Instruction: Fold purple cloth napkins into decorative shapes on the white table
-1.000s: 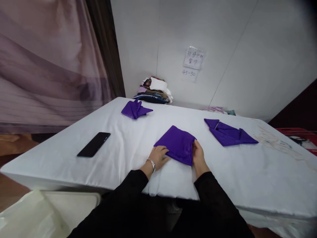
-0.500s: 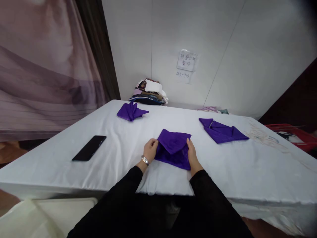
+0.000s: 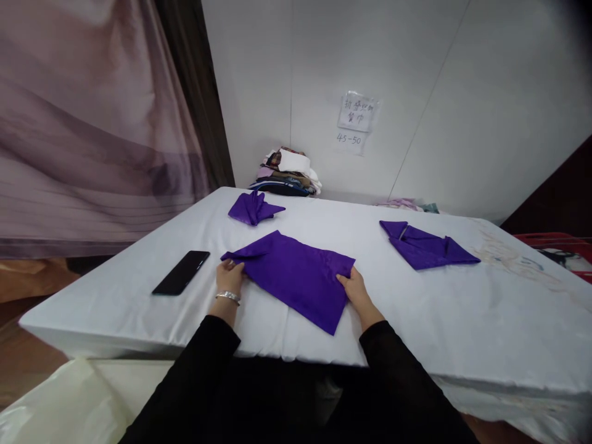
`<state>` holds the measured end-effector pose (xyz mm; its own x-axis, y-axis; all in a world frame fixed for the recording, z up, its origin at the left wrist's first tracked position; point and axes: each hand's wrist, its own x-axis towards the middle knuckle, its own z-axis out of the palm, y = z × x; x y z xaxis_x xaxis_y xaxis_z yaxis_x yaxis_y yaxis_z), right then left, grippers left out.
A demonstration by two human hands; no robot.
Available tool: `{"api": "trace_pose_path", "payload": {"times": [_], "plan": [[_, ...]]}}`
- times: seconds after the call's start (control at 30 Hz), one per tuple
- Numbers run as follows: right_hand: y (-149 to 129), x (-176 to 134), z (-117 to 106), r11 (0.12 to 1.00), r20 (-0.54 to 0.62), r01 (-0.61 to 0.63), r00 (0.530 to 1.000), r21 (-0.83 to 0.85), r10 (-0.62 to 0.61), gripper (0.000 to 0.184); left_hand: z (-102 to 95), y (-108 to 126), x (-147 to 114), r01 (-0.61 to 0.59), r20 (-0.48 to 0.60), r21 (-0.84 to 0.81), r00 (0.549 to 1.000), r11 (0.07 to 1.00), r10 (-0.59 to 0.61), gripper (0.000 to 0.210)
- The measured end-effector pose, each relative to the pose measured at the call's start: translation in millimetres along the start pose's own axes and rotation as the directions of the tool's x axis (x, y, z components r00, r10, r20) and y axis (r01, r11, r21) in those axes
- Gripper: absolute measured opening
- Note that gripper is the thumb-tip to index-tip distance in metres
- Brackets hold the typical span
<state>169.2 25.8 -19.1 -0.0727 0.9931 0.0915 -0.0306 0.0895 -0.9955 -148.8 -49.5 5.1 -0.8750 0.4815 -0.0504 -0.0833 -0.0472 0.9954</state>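
Note:
A purple cloth napkin [image 3: 296, 271] is stretched out between my two hands, just over the white tablecloth near the front edge. My left hand [image 3: 230, 275], with a silver bracelet at the wrist, pinches its left edge, where the fabric is folded over. On the other side, my right hand [image 3: 354, 288] grips the right edge between thumb and fingers. Beyond it on the left lies a gathered, folded purple napkin [image 3: 250, 208] with a pointed end. A flat-folded purple napkin [image 3: 423, 246] rests to the right.
A black phone [image 3: 182, 272] lies left of my left hand. At the back stands a stack of folded clothes [image 3: 289, 172] against the wall with a paper sign [image 3: 357, 114]. A red basket [image 3: 562, 246] is beyond the right side of the white-covered table [image 3: 462, 327].
My left hand has moved left with its edge of the napkin. The napkin, folded smaller before, is now opened out wider. My right hand still holds the right side.

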Motion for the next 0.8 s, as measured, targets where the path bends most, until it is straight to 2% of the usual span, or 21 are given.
{"api": "trace_pose_path", "payload": {"times": [0.1,0.17,0.23,0.27,0.33,0.4,0.47,0.5,0.57,0.67,0.8], "plan": [[-1,-3,-4,0.996,0.019,-0.040,0.999,0.079,0.038,0.032,-5.7,4,9,-0.066,-0.041,0.174,0.996,0.982,0.074,0.063],[-4,-4,-12,0.983,0.027,-0.067,0.998,0.173,0.063,0.034,-8.4,9,15,-0.154,-0.013,0.391,0.985,0.907,0.172,0.069],[-8,-2,-26,0.965,-0.003,-0.087,0.996,0.246,0.090,0.035,-10.7,16,20,-0.237,0.107,0.640,0.970,0.731,0.220,0.060],[-11,1,-35,0.960,-0.032,-0.091,0.994,0.263,0.103,0.035,-11.7,19,21,-0.267,0.178,0.722,0.963,0.638,0.202,0.050],[-15,11,-58,0.965,-0.104,-0.086,0.988,0.248,0.115,0.037,-12.8,23,21,-0.298,0.285,0.807,0.953,0.510,0.105,0.029],[-19,24,-82,0.984,-0.166,-0.071,0.981,0.163,0.098,0.042,-12.7,25,19,-0.323,0.344,0.855,0.939,0.406,0.021,0.019],[-20,37,-104,0.997,-0.238,-0.083,0.968,0.006,0.082,0.052,-11.1,24,15,-0.347,0.368,0.884,0.930,0.315,-0.010,0.021],[-19,43,-112,0.991,-0.281,-0.100,0.957,-0.089,0.072,0.058,-9.5,24,13,-0.362,0.381,0.886,0.924,0.289,-0.010,0.022],[-15,52,-122,0.951,-0.357,-0.136,0.933,-0.276,0.030,0.065,-4.4,22,10,-0.411,0.422,0.861,0.906,0.300,0.030,0.024],[-4,57,-123,0.855,-0.384,-0.153,0.921,-0.496,-0.058,0.061,9.1,19,9,-0.535,0.520,0.777,0.843,0.332,0.142,0.024],[3,55,-113,0.703,-0.350,-0.141,0.922,-0.698,-0.163,0.051,36.8,15,15,-0.667,0.618,0.683,0.745,0.299,0.250,0.023]]}}
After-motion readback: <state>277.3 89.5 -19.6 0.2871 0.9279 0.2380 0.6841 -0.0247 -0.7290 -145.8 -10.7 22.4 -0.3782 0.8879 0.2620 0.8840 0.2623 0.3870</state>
